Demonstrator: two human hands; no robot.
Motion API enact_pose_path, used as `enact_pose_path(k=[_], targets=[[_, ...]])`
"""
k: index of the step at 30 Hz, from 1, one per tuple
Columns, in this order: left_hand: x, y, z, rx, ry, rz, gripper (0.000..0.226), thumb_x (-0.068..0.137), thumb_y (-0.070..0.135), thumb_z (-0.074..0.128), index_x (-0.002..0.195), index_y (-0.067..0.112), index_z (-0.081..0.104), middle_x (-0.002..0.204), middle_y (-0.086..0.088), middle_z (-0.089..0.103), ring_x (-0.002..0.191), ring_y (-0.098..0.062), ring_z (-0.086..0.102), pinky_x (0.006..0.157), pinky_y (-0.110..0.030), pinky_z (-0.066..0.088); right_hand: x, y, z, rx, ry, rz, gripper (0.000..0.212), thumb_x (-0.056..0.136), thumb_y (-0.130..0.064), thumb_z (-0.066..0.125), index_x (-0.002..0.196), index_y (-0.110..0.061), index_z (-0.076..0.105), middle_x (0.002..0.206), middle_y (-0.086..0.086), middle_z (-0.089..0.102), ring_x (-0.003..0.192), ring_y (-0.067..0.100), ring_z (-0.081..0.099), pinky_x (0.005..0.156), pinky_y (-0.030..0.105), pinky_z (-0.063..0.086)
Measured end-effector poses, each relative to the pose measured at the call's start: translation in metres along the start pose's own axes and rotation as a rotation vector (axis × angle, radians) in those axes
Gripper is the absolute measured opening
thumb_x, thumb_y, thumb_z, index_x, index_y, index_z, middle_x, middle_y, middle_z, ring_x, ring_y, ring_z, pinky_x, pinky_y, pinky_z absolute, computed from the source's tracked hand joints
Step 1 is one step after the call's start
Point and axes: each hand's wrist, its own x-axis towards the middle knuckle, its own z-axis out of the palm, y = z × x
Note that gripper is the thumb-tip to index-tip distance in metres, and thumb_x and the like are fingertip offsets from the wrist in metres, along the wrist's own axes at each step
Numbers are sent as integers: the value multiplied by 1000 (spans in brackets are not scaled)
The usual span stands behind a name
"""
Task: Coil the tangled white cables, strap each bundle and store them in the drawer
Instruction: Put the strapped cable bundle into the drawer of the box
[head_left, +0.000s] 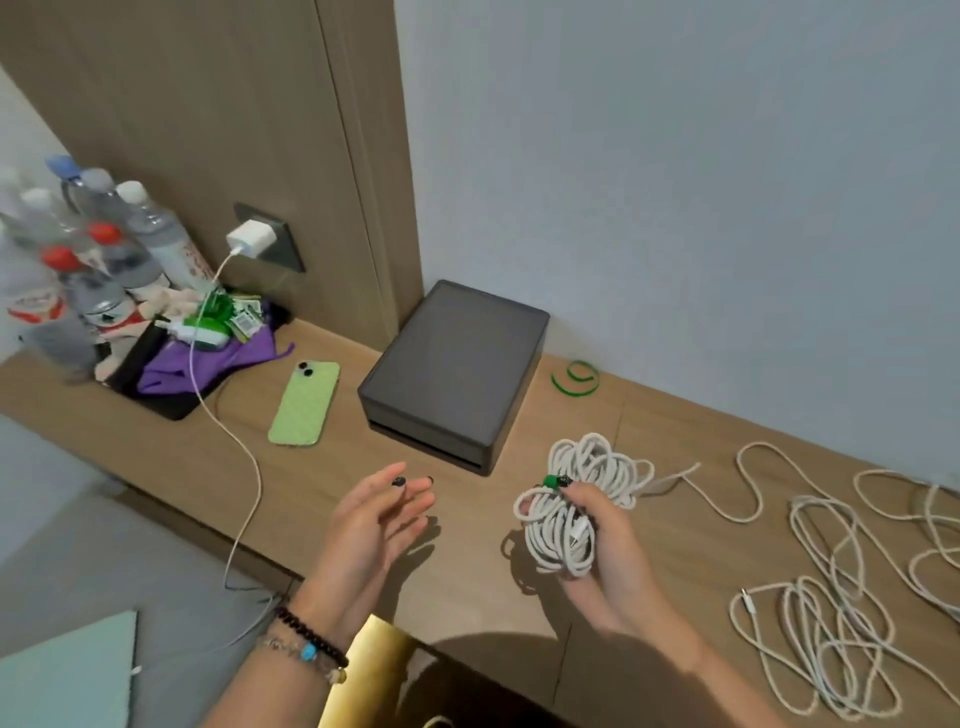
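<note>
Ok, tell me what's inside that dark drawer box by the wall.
Cannot be seen: the dark drawer box is shut and its walls are opaque. Nothing rests on its lid. The strapped cable bundle is outside it, gripped in the right hand; the left hand is open.

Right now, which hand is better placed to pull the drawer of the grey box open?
The left hand. It is open, holds nothing and hovers near the front of the grey drawer box. The right hand grips the strapped cable bundle.

Drawer box (452, 371) at surface (322, 467) rear, phone (305, 404) left of it, strap (576, 378) right, loose cables (831, 597) far right
</note>
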Motion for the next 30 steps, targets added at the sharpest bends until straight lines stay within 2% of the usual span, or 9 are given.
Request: enact_pose_path(k=[4, 9, 11, 13, 15, 19, 23, 26, 30], targets=[[36, 3, -3, -114, 8, -89, 30, 101, 3, 42, 130, 6, 52, 116, -17, 67, 101, -25, 66, 81, -34, 53, 24, 0, 9, -74, 38, 6, 52, 70, -20, 75, 114, 2, 57, 96, 27, 59, 74, 31, 61, 64, 40, 50], [85, 3, 8, -244, 46, -197, 35, 101, 3, 42, 136, 0, 44, 107, -12, 62, 119, -29, 55, 97, -41, 46, 49, -9, 13, -132, 134, 37, 53, 77, -23, 66, 122, 3, 60, 114, 30, 65, 96, 38, 61, 86, 50, 45], [103, 3, 14, -221, 64, -234, 29, 101, 4, 42, 128, -4, 50, 118, -14, 60, 128, -29, 51, 101, -41, 44, 56, -14, 18, -103, 171, 31, 51, 76, -24, 66, 120, 2, 61, 112, 27, 68, 91, 35, 63, 80, 47, 46], [118, 2, 20, -200, 92, -249, 33, 101, 6, 43, 132, -4, 48, 138, -16, 52, 132, -29, 48, 103, -42, 43, 61, -18, 23, -66, 177, 30, 43, 85, -24, 62, 119, 2, 60, 102, 22, 69, 78, 30, 64, 70, 41, 47], [131, -1, 24, -189, 102, -266, 32, 100, 9, 46, 132, 3, 51, 137, -16, 52, 131, -28, 49, 100, -41, 45, 65, -22, 26, -56, 163, 37, 41, 92, -28, 56, 120, 3, 59, 92, 20, 70, 69, 27, 65, 68, 39, 45], [149, -6, 19, -178, 119, -311, 35, 98, 11, 47, 133, 6, 51, 139, -11, 52, 115, -22, 56, 87, -37, 46, 68, -29, 38, -104, 142, 65, 61, 66, -42, 79, 107, 2, 68, 85, 19, 72, 66, 26, 68, 65, 38, 54], [153, -8, 9, -215, 61, -369, 16, 99, 19, 48, 111, 11, 56, 135, -6, 55, 99, -16, 59, 79, -30, 46, 61, -26, 35, -208, 123, 19, 39, 97, -30, 51, 125, -4, 60, 104, 18, 73, 81, 24, 70, 83, 42, 51], [157, -7, -2, -234, 11, -409, 11, 97, 23, 51, 96, 14, 57, 117, -2, 56, 72, -12, 52, 55, -23, 42, 56, -17, 43, -239, 162, 2, 36, 98, -30, 50, 122, -6, 62, 100, 13, 73, 77, 19, 70, 77, 37, 53], [148, -10, -17, -215, -13, -424, 11, 93, 25, 58, 92, 15, 56, 103, -2, 59, 64, -12, 45, 57, -24, 36, 46, 7, 61, -150, 268, -36, 32, 98, -27, 52, 116, -6, 65, 96, 13, 73, 76, 20, 67, 76, 38, 51]])
